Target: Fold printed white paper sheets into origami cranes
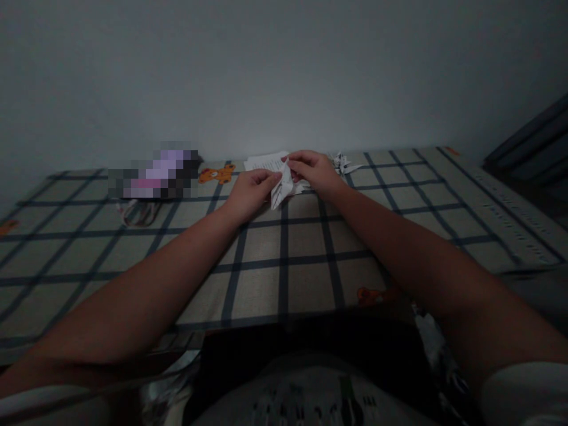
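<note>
A small white folded paper [283, 186] is between the two hands, just over the checked tabletop [306, 284]. The left hand [251, 192] pinches its left side, and the right hand [318, 176] pinches it near the top right. Both hands touch it, so neither one is nearer. The paper's long way runs from the right fingers down to a sharp tip, which points back toward the person and leans a bit left. Printed sheets [262, 161] lie behind it, and more folded bits [341, 163] sit past the right hand.
</note>
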Available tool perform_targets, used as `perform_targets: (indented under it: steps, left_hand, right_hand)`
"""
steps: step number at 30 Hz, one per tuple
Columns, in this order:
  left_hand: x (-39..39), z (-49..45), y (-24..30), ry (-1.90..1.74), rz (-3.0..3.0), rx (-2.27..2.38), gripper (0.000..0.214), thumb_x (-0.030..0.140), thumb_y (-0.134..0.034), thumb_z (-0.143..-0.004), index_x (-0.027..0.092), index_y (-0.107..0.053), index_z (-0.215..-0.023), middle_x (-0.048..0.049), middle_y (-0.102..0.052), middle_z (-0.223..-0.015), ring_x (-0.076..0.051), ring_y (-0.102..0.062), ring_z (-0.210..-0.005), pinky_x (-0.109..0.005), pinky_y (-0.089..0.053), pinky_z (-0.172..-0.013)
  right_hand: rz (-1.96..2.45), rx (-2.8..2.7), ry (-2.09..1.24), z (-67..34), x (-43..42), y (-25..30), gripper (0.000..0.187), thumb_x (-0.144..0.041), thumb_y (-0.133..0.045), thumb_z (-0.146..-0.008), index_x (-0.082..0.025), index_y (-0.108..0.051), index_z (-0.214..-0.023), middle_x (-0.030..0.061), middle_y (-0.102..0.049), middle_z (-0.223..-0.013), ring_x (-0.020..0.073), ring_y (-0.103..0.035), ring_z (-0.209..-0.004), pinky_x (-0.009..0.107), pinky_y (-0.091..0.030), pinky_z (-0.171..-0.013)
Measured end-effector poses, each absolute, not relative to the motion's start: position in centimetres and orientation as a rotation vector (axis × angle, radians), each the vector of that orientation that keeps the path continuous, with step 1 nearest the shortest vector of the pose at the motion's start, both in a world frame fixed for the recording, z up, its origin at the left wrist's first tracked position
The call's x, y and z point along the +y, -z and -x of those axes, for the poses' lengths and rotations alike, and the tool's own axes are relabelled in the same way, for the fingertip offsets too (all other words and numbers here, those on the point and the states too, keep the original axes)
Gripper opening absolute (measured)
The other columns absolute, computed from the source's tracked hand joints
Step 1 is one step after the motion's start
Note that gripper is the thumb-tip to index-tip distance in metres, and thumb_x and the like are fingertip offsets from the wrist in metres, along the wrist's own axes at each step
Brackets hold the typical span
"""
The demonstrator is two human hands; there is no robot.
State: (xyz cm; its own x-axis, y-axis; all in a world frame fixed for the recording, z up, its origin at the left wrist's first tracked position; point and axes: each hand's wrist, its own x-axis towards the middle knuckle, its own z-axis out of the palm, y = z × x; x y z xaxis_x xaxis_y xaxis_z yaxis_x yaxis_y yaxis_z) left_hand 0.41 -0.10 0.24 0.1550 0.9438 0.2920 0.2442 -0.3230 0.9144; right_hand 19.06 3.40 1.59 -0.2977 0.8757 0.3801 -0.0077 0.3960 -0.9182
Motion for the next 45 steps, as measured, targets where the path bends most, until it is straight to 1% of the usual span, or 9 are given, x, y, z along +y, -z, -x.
perform_targets:
  steps: [6,13,17,21,27,33,36,40,45]
  left_hand:
    - [-0.9,-0.4,-0.9,-1.185,-1.785,1.194,0.04,0.054,-0.069,-0.082,0.014,-0.072,-0.078,-0.0019,-0.064,-0.063,-0.012,-0.052,-0.055,-0.023,-0.038,-0.051]
    - [-1.2,-0.6,-1.4,-1.184,-1.812,1.255,0.035,0.049,-0.068,-0.082,0.014,-0.073,-0.078,-0.0015,-0.065,-0.063,-0.012,-0.052,-0.056,-0.024,-0.039,-0.053]
    - [-0.8,-0.3,-1.1,-1.224,-1.848,1.299,0.037,0.051,-0.069,-0.082,0.015,-0.073,-0.079,-0.0028,-0.067,-0.065,-0.014,-0.057,-0.057,-0.025,-0.042,-0.055]
    - [-0.9,-0.3,-1.1,-1.219,-1.916,1.338,0.037,0.051,-0.067,-0.085,0.015,-0.073,-0.077,-0.0034,-0.068,-0.065,-0.014,-0.059,-0.058,-0.024,-0.041,-0.054]
    - [-1.4,-0.7,-1.4,-1.127,-1.863,1.3,0.038,0.052,-0.068,-0.084,0.014,-0.075,-0.081,-0.003,-0.07,-0.066,-0.014,-0.059,-0.058,-0.024,-0.044,-0.054]
    - [-1.2,-1.2,-1.1,-1.201,-1.586,1.143,0.038,0.048,-0.079,-0.074,0.015,-0.076,-0.092,-0.0041,-0.075,-0.086,-0.014,-0.064,-0.069,-0.025,-0.055,-0.062]
    - [-0.7,-1.0,-0.9,-1.303,-1.521,1.106,0.045,0.053,-0.08,-0.073,0.015,-0.075,-0.096,-0.0056,-0.075,-0.091,-0.015,-0.066,-0.074,-0.025,-0.057,-0.065]
    - [-0.1,-0.9,-0.5,-1.378,-1.508,1.107,0.052,0.061,-0.076,-0.076,0.015,-0.073,-0.101,-0.0074,-0.074,-0.089,-0.017,-0.069,-0.078,-0.026,-0.057,-0.067]
    - [0.3,-0.9,-0.2,-1.384,-1.493,1.112,0.062,0.054,-0.078,-0.078,0.021,-0.064,-0.129,-0.0017,-0.068,-0.075,-0.016,-0.068,-0.068,-0.027,-0.057,-0.064]
  right_hand:
    - [0.789,-1.608,-1.087,-19.1,3.5,-1.4,0.013,-0.03,-0.069,-0.088,-0.017,-0.068,-0.086,-0.0029,-0.062,-0.071,0.0066,-0.055,-0.06,0.019,-0.049,-0.059]
    - [0.819,-1.506,-1.074,-19.2,3.6,-1.8,0.029,-0.044,-0.062,-0.095,-0.017,-0.067,-0.084,-0.0012,-0.062,-0.071,0.0067,-0.057,-0.064,0.017,-0.048,-0.061]
    - [0.829,-1.542,-1.117,-19.2,3.4,-1.9,0.036,-0.053,-0.068,-0.089,-0.017,-0.066,-0.086,-0.0008,-0.063,-0.074,0.0074,-0.056,-0.063,0.019,-0.048,-0.059]
    - [0.862,-1.679,-1.08,-19.0,3.0,-1.8,0.036,-0.048,-0.076,-0.083,-0.015,-0.064,-0.078,-0.0035,-0.059,-0.065,0.007,-0.051,-0.057,0.02,-0.045,-0.057]
    - [0.893,-1.684,-0.96,-19.1,3.3,-1.3,0.04,-0.046,-0.065,-0.093,-0.017,-0.057,-0.067,-0.0034,-0.055,-0.06,0.0075,-0.05,-0.058,0.021,-0.042,-0.058]
    - [0.879,-1.612,-0.958,-19.0,3.7,-1.2,0.04,-0.047,-0.061,-0.095,-0.018,-0.056,-0.07,-0.0035,-0.053,-0.064,0.0071,-0.05,-0.058,0.02,-0.043,-0.057]
    - [0.826,-1.643,-1.062,-18.8,3.6,-1.1,0.028,-0.044,-0.07,-0.09,-0.019,-0.06,-0.081,-0.0038,-0.056,-0.071,0.0069,-0.051,-0.059,0.019,-0.045,-0.055]
    - [0.771,-1.665,-1.165,-18.5,3.8,-0.5,0.027,-0.034,-0.078,-0.083,-0.021,-0.059,-0.096,-0.0051,-0.058,-0.075,0.0073,-0.054,-0.061,0.018,-0.046,-0.053]
    - [0.763,-1.661,-1.204,-18.4,4.1,-0.1,0.026,-0.036,-0.076,-0.086,-0.021,-0.055,-0.087,-0.0063,-0.057,-0.069,0.006,-0.054,-0.058,0.017,-0.047,-0.055]
